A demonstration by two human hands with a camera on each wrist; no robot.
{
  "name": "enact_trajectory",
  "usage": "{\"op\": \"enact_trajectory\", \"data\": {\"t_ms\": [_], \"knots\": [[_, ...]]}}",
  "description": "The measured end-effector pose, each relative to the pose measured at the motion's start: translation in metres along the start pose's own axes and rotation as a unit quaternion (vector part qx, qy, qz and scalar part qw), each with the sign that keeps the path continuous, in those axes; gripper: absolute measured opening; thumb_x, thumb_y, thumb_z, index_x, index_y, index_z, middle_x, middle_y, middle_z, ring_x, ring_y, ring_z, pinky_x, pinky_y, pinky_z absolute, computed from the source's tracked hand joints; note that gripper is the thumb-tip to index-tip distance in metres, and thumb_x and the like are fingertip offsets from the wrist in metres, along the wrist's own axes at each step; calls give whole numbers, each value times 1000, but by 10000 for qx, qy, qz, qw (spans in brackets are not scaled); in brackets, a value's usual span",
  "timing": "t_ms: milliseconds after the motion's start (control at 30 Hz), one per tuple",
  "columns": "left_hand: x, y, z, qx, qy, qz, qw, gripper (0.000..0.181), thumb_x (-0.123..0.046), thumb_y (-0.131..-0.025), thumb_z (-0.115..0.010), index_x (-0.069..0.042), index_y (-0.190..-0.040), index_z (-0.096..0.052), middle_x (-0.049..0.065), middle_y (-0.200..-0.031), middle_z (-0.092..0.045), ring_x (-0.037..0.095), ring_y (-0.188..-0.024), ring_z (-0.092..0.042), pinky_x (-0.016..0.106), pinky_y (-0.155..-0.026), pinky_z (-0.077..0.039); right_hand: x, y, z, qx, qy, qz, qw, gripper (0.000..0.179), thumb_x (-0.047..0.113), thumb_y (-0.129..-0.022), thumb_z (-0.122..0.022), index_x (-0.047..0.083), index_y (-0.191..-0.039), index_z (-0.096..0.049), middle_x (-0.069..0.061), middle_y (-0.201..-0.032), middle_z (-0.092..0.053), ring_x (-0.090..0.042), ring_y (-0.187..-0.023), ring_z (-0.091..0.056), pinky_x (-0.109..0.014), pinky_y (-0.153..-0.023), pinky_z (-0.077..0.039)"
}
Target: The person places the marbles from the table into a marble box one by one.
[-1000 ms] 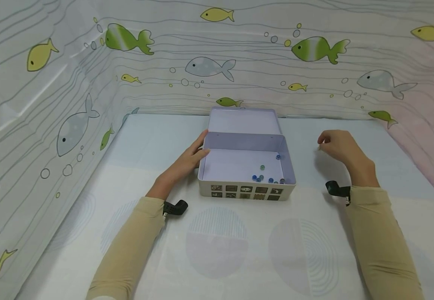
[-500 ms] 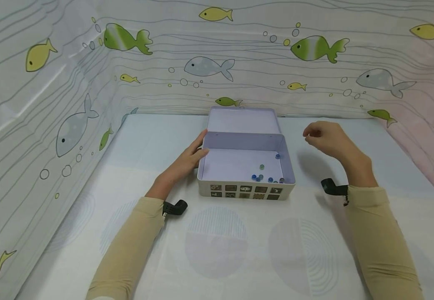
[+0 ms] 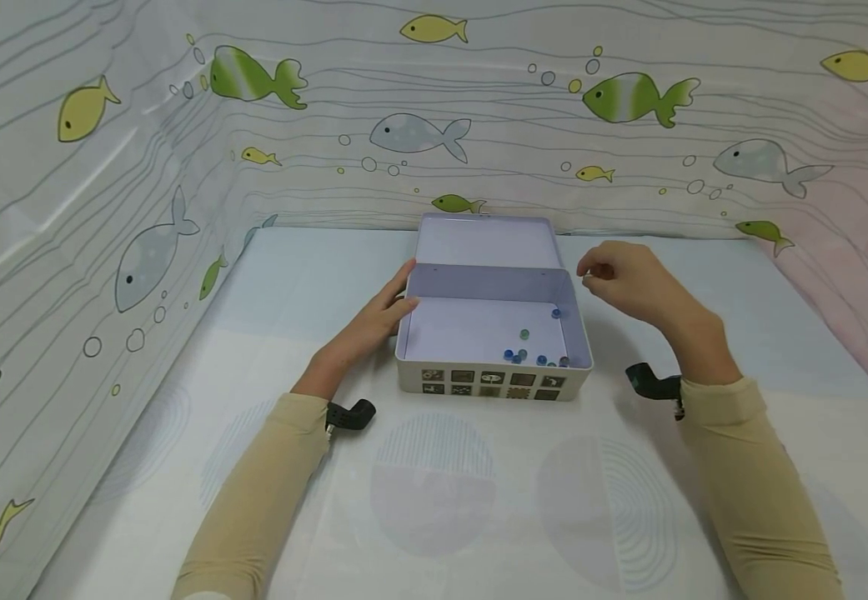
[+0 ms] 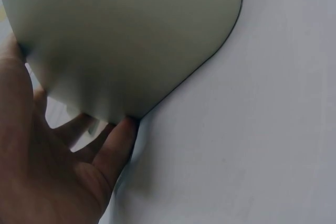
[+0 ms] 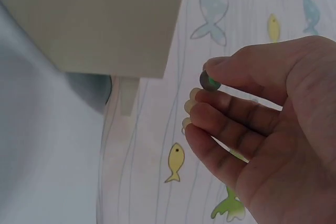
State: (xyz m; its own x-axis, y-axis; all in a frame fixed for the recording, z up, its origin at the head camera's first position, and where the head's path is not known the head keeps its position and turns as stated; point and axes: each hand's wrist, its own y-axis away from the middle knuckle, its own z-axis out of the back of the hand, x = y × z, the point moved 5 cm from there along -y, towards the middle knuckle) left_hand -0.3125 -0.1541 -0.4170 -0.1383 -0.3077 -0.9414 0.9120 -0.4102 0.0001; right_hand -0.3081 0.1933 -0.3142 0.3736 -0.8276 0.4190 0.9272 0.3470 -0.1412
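Note:
A pale hinged box (image 3: pixel 494 382), with small printed squares along its front, stands with its lid (image 3: pixel 488 242) raised at the back. Inside it lie several blue and green glass marbles (image 3: pixel 524 334), mostly near the front right corner. My left hand (image 3: pixel 369 323) holds the box's left side, its thumb over the rim and its fingers against the outer wall (image 4: pixel 131 35). Just right of the box's back right corner, my right hand (image 3: pixel 632 279) is raised above the table. Its thumb and fingertips pinch a dark marble with a green patch (image 5: pixel 210 81).
A pale tablecloth (image 3: pixel 434 500) with circle patterns lies under the box. Behind and to the left rises a fish-printed curtain (image 3: pixel 328 183). Each wrist carries a small black camera (image 3: pixel 353 414).
My right hand has moved left from over the table to beside the box's right rim, rising a little. The left hand, the box and the marbles inside stay where they were.

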Motion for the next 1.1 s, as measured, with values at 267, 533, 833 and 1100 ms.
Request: {"op": "enact_trajectory", "data": {"t_ms": [267,533,833,1100], "knots": [[-2,1,0,8,27,-78,10000,64,-40,-106,-43,-48,-157,-5,-5,-169,-4,29,-155,-16,56,-119,-30,18,-1,-9,117,-9,345,9993,22,3,-93,-56,2,-108,-72,-12,-100,-66,-26,-92,-56,-41,-80,-48],[0,2,0,45,163,-32,9999,65,-42,-106,-44,-47,-157,-5,-2,-169,-5,29,-154,-18,58,-117,-31,22,-3,-20,199,-21,547,9983,20,1,-91,-59,1,-106,-72,-11,-99,-67,-25,-91,-57,-40,-80,-50],[1,2,-2,51,116,41,9999,66,-42,-106,-44,-48,-157,-4,-5,-169,-3,30,-154,-17,60,-117,-30,37,-4,-45,506,159,856,9949,16,2,-93,-61,1,-105,-72,-9,-94,-65,-22,-86,-56,-37,-75,-49],[-3,2,-2,84,194,133,9997,67,-38,-106,-44,-42,-159,-3,-3,-169,-3,30,-155,-16,60,-117,-31,48,-5,-69,744,403,1108,9902,13,3,-92,-66,4,-103,-73,-6,-96,-65,-19,-86,-59,-34,-74,-52]]}}
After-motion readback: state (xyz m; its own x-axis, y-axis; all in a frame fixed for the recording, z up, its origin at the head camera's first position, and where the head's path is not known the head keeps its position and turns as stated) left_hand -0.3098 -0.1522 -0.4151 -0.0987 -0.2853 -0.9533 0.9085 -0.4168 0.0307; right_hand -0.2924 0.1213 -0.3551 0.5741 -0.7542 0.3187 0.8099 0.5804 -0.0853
